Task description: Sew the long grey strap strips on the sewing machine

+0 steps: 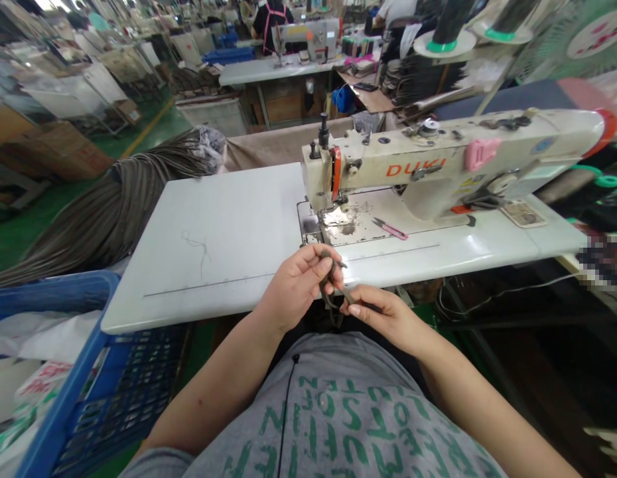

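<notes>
Just in front of the table edge, both hands are closed on a narrow grey-brown fabric strip (328, 289). My left hand (301, 282) pinches its bunched upper part between thumb and fingers. Lower and to the right, my right hand (378, 312) grips another part of the strip. A loop of it hangs between the hands, and its lower end is lost against dark clothing. Right behind my left hand stands the sewing machine (368, 159), its needle area over the metal plate. Pink-handled thread snips (391, 229) lie on the machine bed.
The white sewing table (229, 226) carries a loose thread (203, 249) and a printed ruler line. At left are a blue crate (97, 338) with plastic bags and a big bundle of grey-brown strips (114, 206). Thread cones (445, 33) and a fan (587, 40) stand at right.
</notes>
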`<state>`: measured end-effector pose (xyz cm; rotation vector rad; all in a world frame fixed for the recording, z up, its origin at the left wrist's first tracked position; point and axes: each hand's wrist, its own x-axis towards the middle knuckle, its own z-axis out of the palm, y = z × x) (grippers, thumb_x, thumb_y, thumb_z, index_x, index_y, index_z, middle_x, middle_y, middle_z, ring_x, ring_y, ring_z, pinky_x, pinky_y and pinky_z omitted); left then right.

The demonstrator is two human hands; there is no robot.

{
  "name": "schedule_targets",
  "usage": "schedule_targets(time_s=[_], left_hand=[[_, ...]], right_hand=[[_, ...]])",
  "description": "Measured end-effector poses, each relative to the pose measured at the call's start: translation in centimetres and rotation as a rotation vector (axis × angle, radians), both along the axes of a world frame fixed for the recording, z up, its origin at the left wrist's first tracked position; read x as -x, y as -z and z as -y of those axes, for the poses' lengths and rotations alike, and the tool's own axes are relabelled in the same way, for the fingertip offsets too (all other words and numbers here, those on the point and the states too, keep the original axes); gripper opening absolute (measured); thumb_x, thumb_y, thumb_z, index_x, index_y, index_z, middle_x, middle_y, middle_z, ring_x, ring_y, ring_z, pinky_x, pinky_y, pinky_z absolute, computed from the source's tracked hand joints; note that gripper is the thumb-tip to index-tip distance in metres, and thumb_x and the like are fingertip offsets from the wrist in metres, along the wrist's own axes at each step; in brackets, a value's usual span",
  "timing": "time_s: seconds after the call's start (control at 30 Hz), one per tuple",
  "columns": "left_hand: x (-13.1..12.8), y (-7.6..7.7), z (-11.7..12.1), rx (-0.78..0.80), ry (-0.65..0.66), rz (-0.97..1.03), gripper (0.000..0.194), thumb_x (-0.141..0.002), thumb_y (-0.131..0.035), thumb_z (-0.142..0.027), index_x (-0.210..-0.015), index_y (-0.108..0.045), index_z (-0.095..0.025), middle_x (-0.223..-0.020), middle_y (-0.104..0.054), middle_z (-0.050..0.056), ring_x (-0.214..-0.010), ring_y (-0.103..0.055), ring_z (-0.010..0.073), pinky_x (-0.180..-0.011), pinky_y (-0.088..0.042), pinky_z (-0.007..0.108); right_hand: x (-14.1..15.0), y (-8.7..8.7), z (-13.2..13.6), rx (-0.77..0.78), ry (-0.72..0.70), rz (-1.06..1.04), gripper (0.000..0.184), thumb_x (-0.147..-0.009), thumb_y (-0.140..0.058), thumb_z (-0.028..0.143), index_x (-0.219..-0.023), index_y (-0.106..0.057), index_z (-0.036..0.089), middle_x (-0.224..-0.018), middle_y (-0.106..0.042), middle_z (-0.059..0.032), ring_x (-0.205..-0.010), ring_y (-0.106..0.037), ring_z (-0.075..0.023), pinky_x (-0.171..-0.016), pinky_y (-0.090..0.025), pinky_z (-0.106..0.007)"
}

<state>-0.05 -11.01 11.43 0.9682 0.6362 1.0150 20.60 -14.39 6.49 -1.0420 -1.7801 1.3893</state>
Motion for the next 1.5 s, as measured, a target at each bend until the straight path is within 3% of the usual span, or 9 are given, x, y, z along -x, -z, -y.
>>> schedule_targets(time_s=[0.23, 0.43, 0.63, 0.8, 0.97, 1.13, 1.23, 1.33, 1.5], left_hand=[[-1.6, -0.9, -0.9, -0.053, 0.029, 0.013, 0.026, -0.093, -0.072, -0.039, -0.107, -0.064, -0.018, -0.094, -0.073, 0.008, -0.092, -0.071, 0.019, -0.059, -0.042, 0.022], [-3.5, -2.3, -1.0, -0.019, 0.088, 0.046, 0.024, -0.092, -0.073, -0.035, -0.106, -0.065, -0.017, -0.111, -0.074, 0.013, -0.108, -0.071, 0.0258, -0.056, -0.039, 0.022], [-3.7, -2.9, -1.4, 0.003, 0.179, -0.061, 0.029, -0.089, -0.075, -0.034, -0.113, -0.071, -0.018, -0.132, -0.068, 0.017, -0.098, -0.069, 0.0204, -0.052, -0.035, 0.021], [-2.8, -2.9, -2.3, 0.015, 0.181, -0.143, 0.028, -0.089, -0.075, -0.036, -0.11, -0.075, -0.017, -0.126, -0.07, 0.016, -0.106, -0.068, 0.0231, -0.052, -0.033, 0.02], [-3.5, -2.4, -2.3, -0.025, 0.164, -0.1, 0.024, -0.093, -0.071, -0.037, -0.106, -0.076, -0.018, -0.13, -0.069, 0.015, -0.103, -0.067, 0.0204, -0.058, -0.04, 0.02], [-4.1, -2.5, -3.9, -0.203, 0.281, -0.273, 0.024, -0.094, -0.067, -0.039, -0.101, -0.076, -0.018, -0.116, -0.075, 0.012, -0.094, -0.069, 0.0196, -0.058, -0.043, 0.021], [-4.0, -2.6, -5.2, -0.349, 0.297, -0.375, 0.021, -0.094, -0.068, -0.037, -0.098, -0.078, -0.019, -0.106, -0.077, 0.009, -0.096, -0.069, 0.021, -0.073, -0.052, 0.027], [-4.0, -2.6, -5.9, -0.482, 0.249, -0.486, 0.02, -0.092, -0.069, -0.034, -0.099, -0.081, -0.02, -0.101, -0.077, 0.007, -0.098, -0.068, 0.0219, -0.089, -0.051, 0.032], [-4.4, -2.6, -5.6, -0.476, 0.209, -0.524, 0.025, -0.092, -0.069, -0.037, -0.105, -0.081, -0.02, -0.083, -0.071, 0.004, -0.071, -0.06, 0.0157, -0.066, -0.048, 0.027]], right_hand=[[-1.2, -0.9, 0.0, -0.065, 0.151, 0.089, 0.036, -0.099, -0.063, 0.053, -0.088, -0.069, 0.02, -0.083, -0.068, -0.0027, -0.08, -0.061, -0.0205, -0.077, -0.052, -0.032], [-1.9, -0.4, 0.0, -0.143, 0.257, 0.165, 0.021, -0.094, -0.07, 0.042, -0.096, -0.071, 0.022, -0.087, -0.071, -0.0029, -0.081, -0.065, -0.0219, -0.081, -0.055, -0.034], [-3.1, 0.7, 0.2, -0.129, 0.378, 0.222, 0.017, -0.092, -0.07, 0.039, -0.092, -0.071, 0.021, -0.082, -0.069, -0.0012, -0.076, -0.064, -0.0197, -0.074, -0.053, -0.031], [-4.0, 0.8, 0.6, -0.063, 0.456, 0.131, 0.026, -0.088, -0.076, 0.046, -0.085, -0.072, 0.02, -0.072, -0.065, 0.0007, -0.067, -0.059, -0.0173, -0.065, -0.051, -0.029], [-3.3, -0.1, 1.0, -0.027, 0.365, -0.005, 0.028, -0.086, -0.08, 0.048, -0.083, -0.074, 0.02, -0.083, -0.072, -0.0042, -0.077, -0.064, -0.0205, -0.073, -0.054, -0.032], [-3.2, -1.1, 1.2, -0.052, 0.33, -0.046, 0.026, -0.084, -0.083, 0.047, -0.089, -0.076, 0.022, -0.082, -0.072, -0.0046, -0.075, -0.065, -0.0212, -0.072, -0.056, -0.033], [-3.7, -1.1, 1.4, -0.042, 0.321, -0.076, 0.027, -0.083, -0.083, 0.049, -0.086, -0.077, 0.022, -0.082, -0.073, -0.0056, -0.075, -0.066, -0.0222, -0.069, -0.057, -0.033], [-4.3, -0.7, 1.7, -0.068, 0.399, -0.127, 0.027, -0.082, -0.085, 0.049, -0.093, -0.08, 0.024, -0.086, -0.073, -0.0054, -0.076, -0.066, -0.0219, -0.07, -0.057, -0.034], [-4.4, -0.4, 1.9, -0.098, 0.473, -0.145, 0.039, -0.085, -0.083, 0.051, -0.115, -0.079, 0.027, -0.091, -0.072, -0.0052, -0.079, -0.067, -0.0219, -0.075, -0.06, -0.036]])
